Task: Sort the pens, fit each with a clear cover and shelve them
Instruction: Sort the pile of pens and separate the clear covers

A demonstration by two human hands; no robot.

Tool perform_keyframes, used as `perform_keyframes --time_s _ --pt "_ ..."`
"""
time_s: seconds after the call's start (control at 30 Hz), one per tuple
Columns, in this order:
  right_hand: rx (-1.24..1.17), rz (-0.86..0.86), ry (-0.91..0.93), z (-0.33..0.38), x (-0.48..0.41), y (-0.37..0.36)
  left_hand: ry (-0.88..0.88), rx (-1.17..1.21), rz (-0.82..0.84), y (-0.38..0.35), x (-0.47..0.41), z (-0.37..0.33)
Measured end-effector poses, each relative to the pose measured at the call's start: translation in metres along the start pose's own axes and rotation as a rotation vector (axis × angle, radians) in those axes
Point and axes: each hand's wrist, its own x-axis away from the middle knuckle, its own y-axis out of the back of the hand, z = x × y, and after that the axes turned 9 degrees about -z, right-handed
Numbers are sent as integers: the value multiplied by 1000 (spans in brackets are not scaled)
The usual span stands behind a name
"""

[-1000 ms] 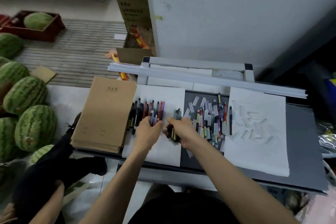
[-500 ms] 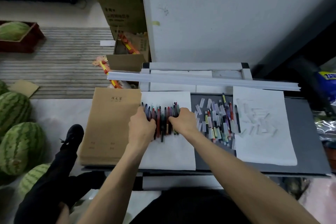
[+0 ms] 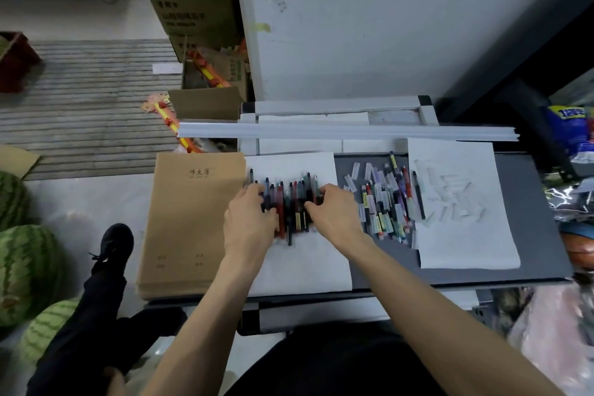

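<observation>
On the white sheet (image 3: 299,270), sorted pens (image 3: 289,199) lie in a tight row between both hands: left hand (image 3: 249,225) at nine o'clock, right hand (image 3: 336,217) at three, fingers curled onto the outer pens, squeezing them together. Sorting seems in hand; capping next means reaching to the clear covers (image 3: 450,193), farther at three o'clock past the unsorted pile (image 3: 385,202). Notebooks (image 3: 193,219) crowd nine o'clock; bare sheet toward six leaves room before the board edge (image 3: 466,278).
</observation>
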Motion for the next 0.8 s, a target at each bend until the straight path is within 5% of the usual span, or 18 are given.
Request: perform_keyframes --time_s 0.8 --pt "126 -22 148 -3 17 -19 -34 -27 75 12 16 26"
